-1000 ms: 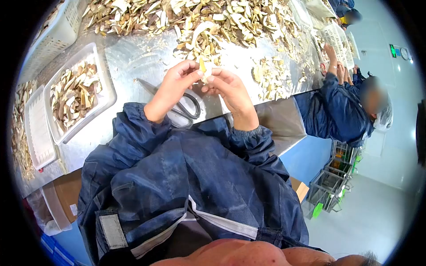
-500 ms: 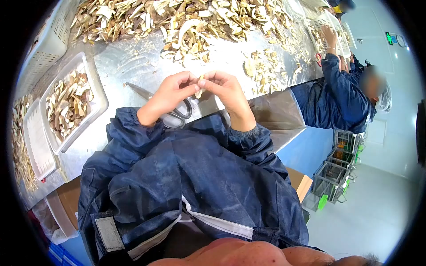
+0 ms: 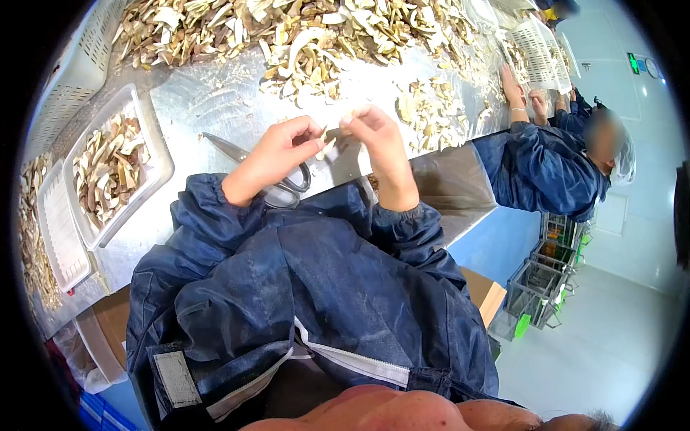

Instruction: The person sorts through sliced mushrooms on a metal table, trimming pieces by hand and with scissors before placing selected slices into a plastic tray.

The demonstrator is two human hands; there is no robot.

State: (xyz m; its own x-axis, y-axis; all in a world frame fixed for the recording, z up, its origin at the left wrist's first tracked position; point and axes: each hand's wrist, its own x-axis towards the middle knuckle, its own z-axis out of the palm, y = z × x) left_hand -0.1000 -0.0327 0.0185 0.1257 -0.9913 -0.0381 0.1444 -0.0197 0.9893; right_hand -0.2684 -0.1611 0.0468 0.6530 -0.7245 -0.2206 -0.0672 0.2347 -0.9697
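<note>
Between thumb and fingers, my left hand (image 3: 277,152) pinches a small pale mushroom piece (image 3: 327,146) above the metal table (image 3: 208,93). My right hand (image 3: 382,147) is just to its right, thumb and fingertips pressed together; what they hold, if anything, is too small to name. Black-handled scissors (image 3: 289,184) lie beneath my left wrist, blades pointing up-left. Beyond my hands spreads a large heap of sliced mushrooms (image 3: 309,29), with a smaller pile of pale pieces (image 3: 431,115) to the right.
A white tub (image 3: 159,154) of mushroom slices stands at the left, beside a shallow white tray (image 3: 63,226). A perforated basket (image 3: 83,65) is at the upper left. At the right, a co-worker (image 3: 550,161) in dark blue works near another basket (image 3: 535,54).
My hands came together, then my right hand moved slightly up and right, apart from my left. The piece stays in my left fingers. The view shifted a little, and the co-worker's hands moved.
</note>
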